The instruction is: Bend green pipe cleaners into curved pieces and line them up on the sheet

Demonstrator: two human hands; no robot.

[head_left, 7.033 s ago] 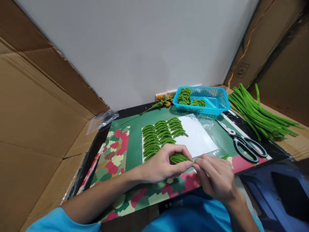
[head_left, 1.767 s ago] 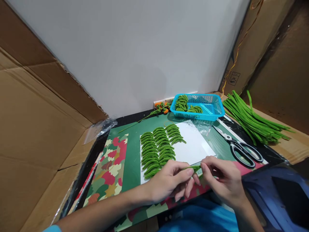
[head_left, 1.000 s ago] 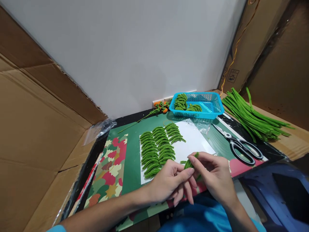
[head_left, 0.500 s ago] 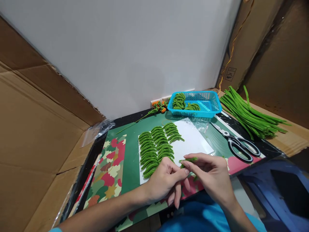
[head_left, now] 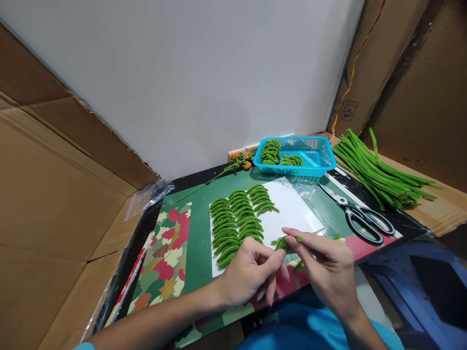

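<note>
Between my two hands is a short green pipe cleaner piece (head_left: 283,244), bent or folded, its exact shape partly covered by fingers. My left hand (head_left: 251,270) pinches its near end between thumb and forefinger. The thumb and fingertips of my right hand (head_left: 326,265) close on its other side. Just beyond my left hand, curved green pipe cleaner pieces (head_left: 224,228) lie in three columns on a white sheet (head_left: 292,206); the third column is shorter. More green bits show beneath my right hand, mostly hidden.
A blue basket (head_left: 317,170) at the back holds more curved pieces. Scissors (head_left: 359,216) lie partly spread at the right, near a bundle of long green pipe cleaners (head_left: 383,175). An orange-flowered stem (head_left: 229,168) rests at the back edge. Cardboard (head_left: 62,204) walls the left side.
My right hand has shifted slightly right and its fingers have slid along the green piece, more of which now shows between the hands. My left hand stays nearly in place.
</note>
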